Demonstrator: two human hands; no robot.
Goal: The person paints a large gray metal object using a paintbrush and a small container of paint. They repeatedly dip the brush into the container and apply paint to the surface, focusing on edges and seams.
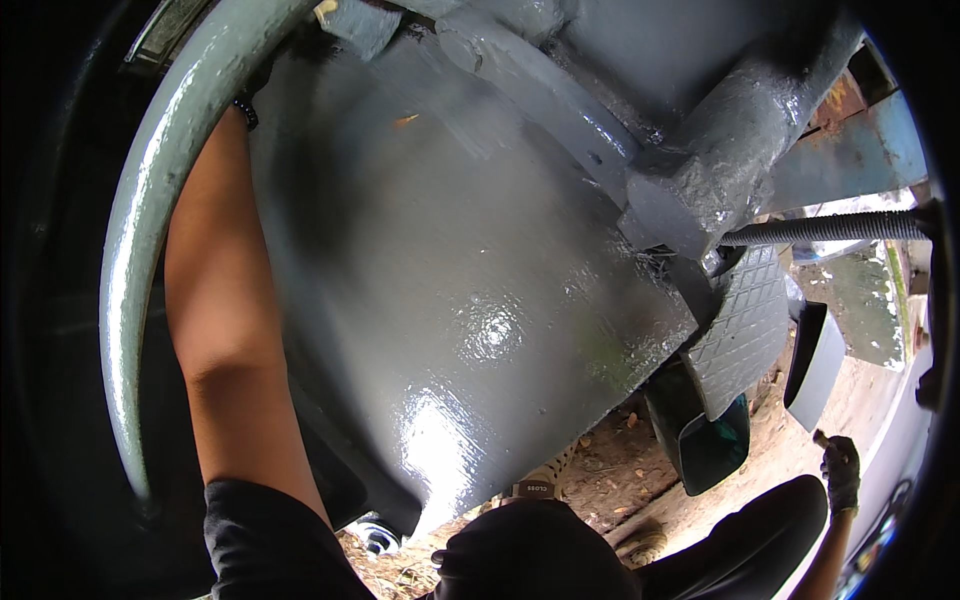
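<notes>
**Wet grey paint on a machine panel**

Head view: my left arm (225, 300) reached behind the glossy grey panel (450, 290), its hand hidden, grip unknowable. My gloved right hand (841, 470) pinched a small brush handle (820, 437) low right.

Curved grey panel (450, 300), glossy wet paint, tilted overhead
</notes>
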